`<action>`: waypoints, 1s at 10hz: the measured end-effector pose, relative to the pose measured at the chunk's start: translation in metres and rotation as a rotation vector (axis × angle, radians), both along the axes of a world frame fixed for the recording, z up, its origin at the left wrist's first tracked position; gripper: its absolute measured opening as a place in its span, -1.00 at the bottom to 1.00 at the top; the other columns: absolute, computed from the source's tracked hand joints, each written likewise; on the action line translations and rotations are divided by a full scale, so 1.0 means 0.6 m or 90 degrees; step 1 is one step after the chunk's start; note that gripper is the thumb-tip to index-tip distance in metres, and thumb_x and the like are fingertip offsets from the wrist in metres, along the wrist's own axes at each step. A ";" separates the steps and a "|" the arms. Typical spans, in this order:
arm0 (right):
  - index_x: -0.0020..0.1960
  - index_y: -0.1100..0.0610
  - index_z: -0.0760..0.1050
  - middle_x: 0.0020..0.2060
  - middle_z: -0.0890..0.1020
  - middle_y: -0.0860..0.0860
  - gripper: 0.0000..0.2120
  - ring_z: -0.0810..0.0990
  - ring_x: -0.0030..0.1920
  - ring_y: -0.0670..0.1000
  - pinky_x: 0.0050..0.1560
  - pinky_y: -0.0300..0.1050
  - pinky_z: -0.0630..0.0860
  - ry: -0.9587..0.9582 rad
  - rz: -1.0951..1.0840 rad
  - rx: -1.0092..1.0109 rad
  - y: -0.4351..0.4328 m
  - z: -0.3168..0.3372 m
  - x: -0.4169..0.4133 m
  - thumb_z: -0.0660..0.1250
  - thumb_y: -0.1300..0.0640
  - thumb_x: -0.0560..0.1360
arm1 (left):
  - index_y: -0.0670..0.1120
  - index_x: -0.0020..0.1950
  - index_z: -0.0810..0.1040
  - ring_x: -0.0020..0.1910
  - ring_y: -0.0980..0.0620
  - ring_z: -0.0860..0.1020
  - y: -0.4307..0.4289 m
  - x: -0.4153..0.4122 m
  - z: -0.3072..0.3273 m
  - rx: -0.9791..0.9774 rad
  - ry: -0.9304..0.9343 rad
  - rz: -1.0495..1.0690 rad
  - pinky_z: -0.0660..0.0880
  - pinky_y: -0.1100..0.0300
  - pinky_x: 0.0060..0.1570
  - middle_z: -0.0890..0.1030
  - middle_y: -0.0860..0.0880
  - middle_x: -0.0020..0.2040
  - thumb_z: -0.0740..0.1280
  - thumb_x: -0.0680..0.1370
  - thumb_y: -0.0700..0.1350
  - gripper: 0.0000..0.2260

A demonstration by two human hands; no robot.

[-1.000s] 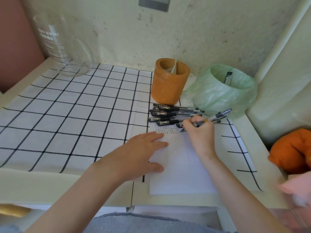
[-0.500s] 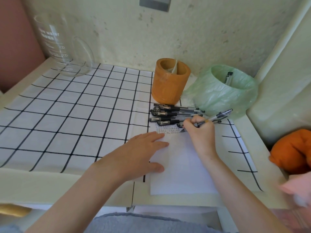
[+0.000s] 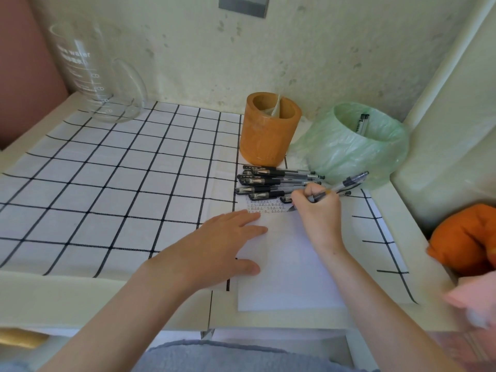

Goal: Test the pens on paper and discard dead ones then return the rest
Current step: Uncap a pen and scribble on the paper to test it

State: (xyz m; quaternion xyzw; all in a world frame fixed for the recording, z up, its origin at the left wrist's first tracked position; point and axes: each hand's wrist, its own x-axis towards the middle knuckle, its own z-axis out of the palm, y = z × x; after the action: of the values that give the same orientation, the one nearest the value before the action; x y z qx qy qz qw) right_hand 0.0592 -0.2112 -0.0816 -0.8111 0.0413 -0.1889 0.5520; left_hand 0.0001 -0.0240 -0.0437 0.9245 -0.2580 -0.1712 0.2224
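Pen (image 3: 341, 185) tip is down on the paper (image 3: 290, 264) beside rows of test marks, pinched in the right hand's (image 3: 316, 210) curled fingers. The left hand (image 3: 214, 245) lies flat, fingers straight, pinning the sheet. The risk is that knuckles could nudge the pile of pens (image 3: 273, 181) touching the sheet's far edge and scatter it. That pile lies between the hand and the orange pen holder (image 3: 268, 132); the green-bagged bin (image 3: 354, 146) stands beside it.

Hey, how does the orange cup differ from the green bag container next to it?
The orange cup is smooth and opaque; the green bag container is crinkled and translucent. The container is wider than the cup. The container holds pens; none show in the cup. Both stand upright and open-topped beside the pen pile.
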 end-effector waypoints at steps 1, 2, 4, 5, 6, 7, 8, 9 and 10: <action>-0.42 0.33 0.25 -0.50 0.25 0.08 -0.74 0.19 -0.38 0.01 -0.36 -0.17 0.15 0.005 -0.002 0.044 -0.005 -0.003 0.006 0.27 0.28 0.35 | 0.18 0.49 0.09 0.48 0.23 -0.09 0.000 0.000 0.000 0.003 -0.001 -0.002 -0.10 0.28 0.40 -0.06 0.22 0.52 0.28 0.52 0.11 -0.41; -0.36 0.44 0.34 -0.49 0.32 0.11 -0.76 0.25 -0.39 0.03 -0.36 -0.18 0.21 -0.003 0.003 0.077 -0.009 -0.002 0.008 0.27 0.30 0.39 | 0.18 0.49 0.09 0.48 0.23 -0.09 -0.001 0.000 0.001 0.004 0.000 -0.003 -0.10 0.28 0.40 -0.06 0.22 0.52 0.27 0.52 0.11 -0.41; -0.48 0.15 0.23 -0.58 0.25 -0.11 -0.61 0.20 -0.42 -0.09 -0.35 -0.23 0.23 -0.025 0.016 0.001 -0.006 -0.009 0.008 0.29 0.33 0.44 | 0.18 0.49 0.08 0.48 0.23 -0.09 -0.001 0.002 0.001 0.004 0.004 -0.001 -0.10 0.30 0.39 -0.07 0.23 0.52 0.28 0.52 0.11 -0.40; -0.47 0.18 0.20 -0.55 0.23 -0.04 -0.62 0.19 -0.39 -0.05 -0.31 -0.18 0.23 -0.038 0.019 -0.014 -0.005 -0.012 0.009 0.30 0.33 0.44 | 0.18 0.49 0.09 0.48 0.23 -0.09 -0.001 0.001 0.000 0.004 0.001 -0.001 -0.10 0.29 0.39 -0.06 0.22 0.52 0.28 0.52 0.10 -0.40; -0.45 0.23 0.20 -0.52 0.20 0.01 -0.64 0.16 -0.37 -0.04 -0.31 -0.18 0.21 -0.040 0.020 -0.013 -0.005 -0.011 0.007 0.30 0.34 0.43 | 0.18 0.49 0.09 0.48 0.23 -0.09 -0.001 0.001 0.001 0.004 0.002 -0.002 -0.10 0.30 0.39 -0.07 0.22 0.52 0.27 0.52 0.10 -0.41; -0.44 0.09 0.14 -0.55 0.15 -0.11 -0.58 0.11 -0.38 -0.08 -0.33 -0.17 0.15 -0.040 0.017 -0.008 -0.004 -0.010 0.005 0.29 0.35 0.42 | 0.18 0.49 0.09 0.47 0.24 -0.09 -0.002 0.001 0.001 0.004 0.002 -0.001 -0.10 0.30 0.39 -0.07 0.23 0.52 0.28 0.52 0.10 -0.41; -0.44 0.06 0.12 -0.58 0.15 -0.11 -0.56 0.10 -0.39 -0.10 -0.35 -0.18 0.15 -0.035 0.018 -0.007 -0.003 -0.007 0.005 0.29 0.36 0.42 | 0.18 0.49 0.09 0.47 0.24 -0.10 -0.002 0.000 0.001 0.001 0.004 0.001 -0.11 0.31 0.39 -0.07 0.23 0.52 0.28 0.52 0.10 -0.41; -0.45 0.06 0.12 -0.57 0.15 -0.11 -0.56 0.10 -0.40 -0.11 -0.35 -0.20 0.16 -0.027 0.020 -0.008 -0.002 -0.005 0.003 0.29 0.36 0.40 | 0.18 0.48 0.09 0.48 0.24 -0.10 -0.001 0.000 0.002 0.001 0.004 0.001 -0.10 0.30 0.39 -0.07 0.23 0.52 0.28 0.52 0.10 -0.41; -0.45 0.06 0.11 -0.57 0.14 -0.11 -0.57 0.09 -0.41 -0.11 -0.38 -0.24 0.13 -0.014 0.019 -0.006 -0.002 -0.003 0.003 0.29 0.37 0.36 | 0.17 0.49 0.09 0.48 0.23 -0.09 -0.002 0.000 0.004 0.004 0.007 0.000 -0.10 0.31 0.39 -0.07 0.22 0.52 0.28 0.52 0.09 -0.41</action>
State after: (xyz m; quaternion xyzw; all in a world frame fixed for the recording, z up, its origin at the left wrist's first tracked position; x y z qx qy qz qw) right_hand 0.0607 -0.2122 -0.0831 -0.8122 0.0223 -0.1902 0.5510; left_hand 0.0001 -0.0253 -0.0414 0.9241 -0.2565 -0.1769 0.2211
